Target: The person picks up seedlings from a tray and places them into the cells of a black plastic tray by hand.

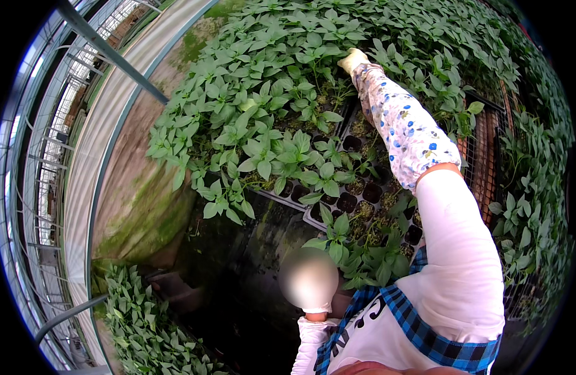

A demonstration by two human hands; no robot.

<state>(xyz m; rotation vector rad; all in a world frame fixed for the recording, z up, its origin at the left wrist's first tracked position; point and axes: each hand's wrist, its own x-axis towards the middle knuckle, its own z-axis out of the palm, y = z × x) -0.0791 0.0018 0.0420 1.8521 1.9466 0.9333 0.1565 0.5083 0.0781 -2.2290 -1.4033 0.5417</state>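
My right hand (353, 61), in a pale glove below a floral sleeve cover, reaches far forward among the leafy green seedlings (278, 61); its fingertips are partly lost in the foliage. Near my body, my left hand (309, 280) is covered by a blurred patch, so its fingers and anything in them are hidden. Just right of it, several seedlings (339, 239) lean over the near edge of a black plug tray (311, 218). Some of that tray's cells are dark and without plants, others hold mossy plugs. Another tray sits farther left and forward beneath the leaves.
Metal mesh racks (480, 154) stand to the right, with more seedlings (522, 225) beyond. At the lower left grows another seedling bed (142, 323). A greenhouse pipe (114, 54) crosses the upper left, beside pale plastic sheeting (96, 154) and a mossy ground sheet (142, 215).
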